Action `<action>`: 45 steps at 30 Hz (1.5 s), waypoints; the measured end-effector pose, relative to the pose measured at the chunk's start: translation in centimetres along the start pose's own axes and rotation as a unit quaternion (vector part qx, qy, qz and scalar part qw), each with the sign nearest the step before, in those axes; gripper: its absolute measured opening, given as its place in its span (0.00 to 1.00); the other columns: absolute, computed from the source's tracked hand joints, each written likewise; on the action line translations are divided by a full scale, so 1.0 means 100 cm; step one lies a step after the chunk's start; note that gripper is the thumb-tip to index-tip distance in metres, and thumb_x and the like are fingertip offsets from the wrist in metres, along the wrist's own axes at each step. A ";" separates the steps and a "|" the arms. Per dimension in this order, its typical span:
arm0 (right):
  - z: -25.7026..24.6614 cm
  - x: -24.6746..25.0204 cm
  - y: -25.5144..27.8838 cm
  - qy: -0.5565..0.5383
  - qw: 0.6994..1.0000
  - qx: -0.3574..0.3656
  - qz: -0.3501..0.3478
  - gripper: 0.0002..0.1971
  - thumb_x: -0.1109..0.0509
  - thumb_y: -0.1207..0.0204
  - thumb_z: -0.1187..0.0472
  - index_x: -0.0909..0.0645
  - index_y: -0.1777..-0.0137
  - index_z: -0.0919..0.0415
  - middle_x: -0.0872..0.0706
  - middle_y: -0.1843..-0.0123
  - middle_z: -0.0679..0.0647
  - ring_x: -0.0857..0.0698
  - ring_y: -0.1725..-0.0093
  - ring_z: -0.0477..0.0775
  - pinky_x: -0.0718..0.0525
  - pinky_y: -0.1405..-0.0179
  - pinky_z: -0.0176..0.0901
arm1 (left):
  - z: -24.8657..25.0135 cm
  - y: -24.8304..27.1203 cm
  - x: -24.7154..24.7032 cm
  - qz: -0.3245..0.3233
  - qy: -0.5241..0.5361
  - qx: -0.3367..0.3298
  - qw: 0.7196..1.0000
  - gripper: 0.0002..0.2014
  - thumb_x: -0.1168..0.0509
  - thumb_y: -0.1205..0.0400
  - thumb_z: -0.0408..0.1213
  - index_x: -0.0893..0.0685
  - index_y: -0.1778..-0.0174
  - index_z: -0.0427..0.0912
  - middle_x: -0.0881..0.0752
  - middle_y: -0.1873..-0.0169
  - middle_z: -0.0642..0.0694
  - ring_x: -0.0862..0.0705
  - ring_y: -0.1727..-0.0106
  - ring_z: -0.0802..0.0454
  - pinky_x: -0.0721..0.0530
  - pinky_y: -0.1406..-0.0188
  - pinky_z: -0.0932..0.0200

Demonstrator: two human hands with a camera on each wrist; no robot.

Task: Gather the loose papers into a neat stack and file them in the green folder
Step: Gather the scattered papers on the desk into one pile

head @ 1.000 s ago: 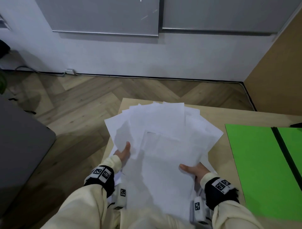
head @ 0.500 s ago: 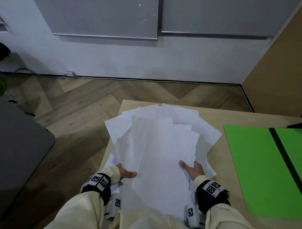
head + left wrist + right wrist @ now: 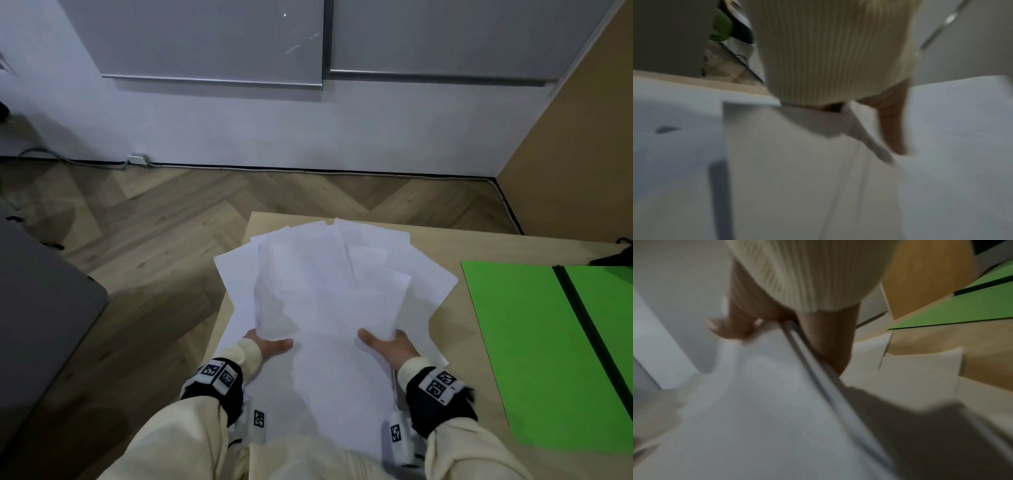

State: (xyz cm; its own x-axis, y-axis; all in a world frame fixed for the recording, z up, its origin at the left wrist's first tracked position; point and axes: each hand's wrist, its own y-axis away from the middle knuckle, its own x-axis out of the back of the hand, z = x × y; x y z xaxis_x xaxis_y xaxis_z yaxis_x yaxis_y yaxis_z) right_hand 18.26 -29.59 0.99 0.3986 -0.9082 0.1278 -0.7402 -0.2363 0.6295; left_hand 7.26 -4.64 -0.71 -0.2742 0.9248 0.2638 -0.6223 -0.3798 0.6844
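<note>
- Papers (image 3: 329, 301) lie fanned on the table (image 3: 459, 246), left of the open green folder (image 3: 527, 342)
- Left hand (image 3: 270, 344) and right hand (image 3: 390, 346) each pinch the near edges, thumbs on top
- Sheets look light, limp and slippery; squaring them likely calls for holding the side edges

Papers (image 3: 329, 308): thin white sheets, matt, smooth, slightly translucent where they overlap. Green folder (image 3: 534, 349): flat matt card or plastic, cannot tell which; dark spine strip (image 3: 582, 315). Counter (image 3: 455, 246): pale wood-look top, smooth, low sheen. Floor (image 3: 164, 219): herringbone wood planks, satin, visible grain. Sleeves (image 3: 830, 48): cream ribbed knit cloth. Wrist bands (image 3: 442, 394): black fabric with printed white tags. Wall panels (image 3: 212, 37): grey, matt, metal-looking lower trim.
</note>
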 end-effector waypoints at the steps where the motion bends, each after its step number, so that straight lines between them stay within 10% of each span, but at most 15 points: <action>1: -0.001 0.000 -0.002 0.000 1.000 0.006 0.018 0.29 0.21 0.35 0.52 0.25 0.38 0.64 0.17 0.44 0.56 0.19 0.46 0.55 0.23 0.43 0.44 | 0.001 0.001 -0.001 0.043 -0.009 0.026 0.999 0.43 0.18 0.44 0.49 0.21 0.34 0.34 0.15 0.40 0.36 0.16 0.39 0.38 0.19 0.36 0.48; 7: 0.011 0.009 -0.009 0.044 0.998 0.007 -0.045 0.25 0.22 0.33 0.62 0.21 0.38 0.74 0.14 0.39 0.59 0.16 0.41 0.54 0.22 0.37 0.45 | -0.014 -0.005 0.008 0.084 0.115 0.024 0.990 0.58 0.15 0.54 0.52 0.30 0.30 0.31 0.20 0.33 0.39 0.20 0.34 0.40 0.23 0.31 0.44; 10: 0.025 0.018 -0.014 -0.039 0.998 0.023 -0.051 0.47 0.14 0.56 0.42 0.20 0.41 0.74 0.11 0.46 0.62 0.13 0.44 0.60 0.20 0.37 0.51 | -0.009 0.012 0.022 -0.004 0.204 -0.013 0.979 0.51 0.13 0.62 0.45 0.19 0.40 0.32 0.10 0.52 0.38 0.11 0.50 0.42 0.16 0.44 0.50; 14: 0.028 0.016 -0.015 -0.122 0.990 -0.007 -0.071 0.49 0.11 0.67 0.45 0.18 0.43 0.69 0.11 0.46 0.62 0.15 0.40 0.63 0.25 0.30 0.58 | -0.008 0.011 0.021 -0.105 0.228 -0.024 0.968 0.37 0.14 0.74 0.46 0.08 0.67 0.37 0.07 0.70 0.43 0.09 0.66 0.44 0.09 0.66 0.55; 17: 0.011 0.005 -0.015 -0.088 0.996 -0.007 -0.021 0.32 0.14 0.46 0.51 0.18 0.43 0.63 0.12 0.48 0.59 0.15 0.45 0.59 0.21 0.35 0.52 | -0.012 -0.011 0.007 -0.005 0.162 -0.003 0.987 0.52 0.13 0.62 0.49 0.17 0.40 0.33 0.12 0.44 0.33 0.14 0.41 0.36 0.17 0.38 0.40; 20: -0.002 0.014 -0.022 -0.001 0.992 0.012 0.127 0.16 0.21 0.34 0.54 0.20 0.54 0.62 0.18 0.55 0.59 0.19 0.57 0.55 0.22 0.57 0.36 | -0.005 -0.011 0.008 0.114 0.114 0.017 0.987 0.45 0.19 0.38 0.37 0.30 0.27 0.31 0.21 0.31 0.34 0.21 0.31 0.36 0.26 0.29 0.48; 24: 0.005 0.031 -0.032 0.178 0.922 -0.102 0.327 0.37 0.20 0.41 0.48 0.27 0.36 0.66 0.26 0.34 0.66 0.23 0.37 0.69 0.21 0.43 0.59 | -0.014 -0.010 0.016 0.192 0.055 0.039 0.979 0.32 0.27 0.28 0.26 0.28 0.28 0.29 0.19 0.34 0.30 0.20 0.34 0.34 0.26 0.44 0.56; 33: 0.003 0.019 -0.054 0.157 0.952 -0.103 0.243 0.35 0.20 0.38 0.59 0.30 0.33 0.68 0.21 0.32 0.68 0.18 0.37 0.67 0.22 0.37 0.53 | -0.025 -0.008 0.013 0.188 0.066 0.052 0.979 0.34 0.25 0.30 0.30 0.28 0.27 0.34 0.18 0.35 0.33 0.19 0.36 0.35 0.22 0.37 0.50; 35: 0.003 0.025 -0.057 0.148 0.962 -0.065 0.220 0.11 0.24 0.34 0.60 0.20 0.55 0.63 0.12 0.53 0.66 0.16 0.58 0.60 0.19 0.52 0.46 | -0.028 -0.011 0.014 0.184 0.062 0.053 0.979 0.35 0.25 0.30 0.31 0.28 0.27 0.34 0.18 0.35 0.33 0.18 0.36 0.35 0.22 0.36 0.50; 39: 0.006 0.028 -0.060 0.111 0.974 0.000 0.199 0.13 0.32 0.29 0.70 0.31 0.71 0.62 0.23 0.75 0.59 0.26 0.74 0.54 0.29 0.71 0.39 | -0.029 -0.013 0.015 0.184 0.079 0.058 0.978 0.34 0.25 0.29 0.30 0.29 0.26 0.34 0.19 0.34 0.32 0.19 0.35 0.33 0.22 0.36 0.48; 42: 0.008 0.038 -0.062 0.151 0.965 0.016 0.216 0.17 0.38 0.27 0.72 0.39 0.72 0.60 0.32 0.75 0.56 0.28 0.70 0.55 0.32 0.67 0.41 | -0.029 -0.016 0.017 0.177 0.058 0.063 0.980 0.35 0.27 0.27 0.30 0.32 0.25 0.33 0.21 0.31 0.33 0.22 0.31 0.34 0.25 0.31 0.47; 45: 0.011 0.055 -0.056 0.190 0.952 0.021 0.239 0.06 0.41 0.24 0.71 0.25 0.59 0.63 0.20 0.63 0.66 0.22 0.60 0.61 0.30 0.57 0.43 | -0.024 -0.018 0.022 0.180 0.003 0.101 0.978 0.35 0.28 0.25 0.34 0.35 0.23 0.31 0.25 0.27 0.34 0.26 0.27 0.36 0.29 0.26 0.49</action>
State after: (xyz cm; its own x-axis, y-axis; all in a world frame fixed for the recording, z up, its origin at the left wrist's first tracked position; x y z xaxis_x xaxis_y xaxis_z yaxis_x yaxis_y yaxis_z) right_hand 23.99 -33.64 -2.64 0.1712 -0.7266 0.6654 -0.9042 0.1524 0.3990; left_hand 5.99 -2.01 -3.02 -0.4531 0.7316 0.5094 -0.3275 -0.6681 0.6682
